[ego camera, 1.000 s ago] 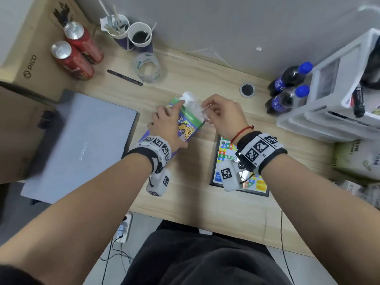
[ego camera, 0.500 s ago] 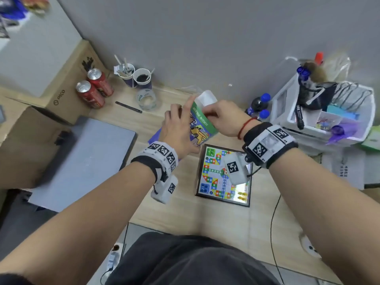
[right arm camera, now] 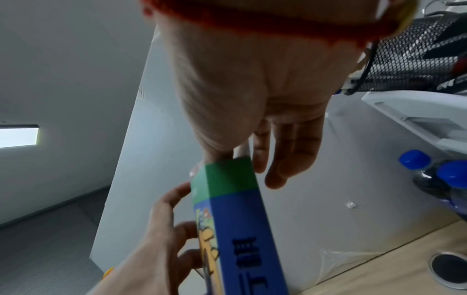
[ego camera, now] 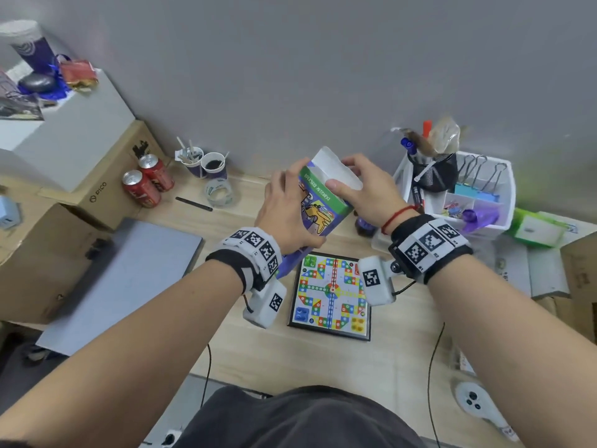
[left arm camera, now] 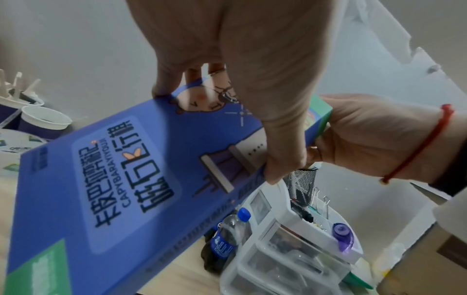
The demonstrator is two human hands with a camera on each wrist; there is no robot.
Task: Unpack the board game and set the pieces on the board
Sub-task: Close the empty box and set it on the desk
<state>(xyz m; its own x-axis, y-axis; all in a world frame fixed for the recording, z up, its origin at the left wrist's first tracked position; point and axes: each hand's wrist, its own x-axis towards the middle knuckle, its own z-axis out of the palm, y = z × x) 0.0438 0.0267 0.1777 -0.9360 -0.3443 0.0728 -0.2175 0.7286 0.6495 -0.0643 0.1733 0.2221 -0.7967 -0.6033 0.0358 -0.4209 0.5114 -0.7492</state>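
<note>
Both hands [ego camera: 326,202] grip opened game box [ego camera: 318,211].

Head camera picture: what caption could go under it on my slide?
Both hands, left hand and right hand, hold the opened game box tilted above the unfolded board on the desk.

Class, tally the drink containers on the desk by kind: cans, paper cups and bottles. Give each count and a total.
Cans: 2
Paper cups: 2
Bottles: 2
Total: 6
</note>
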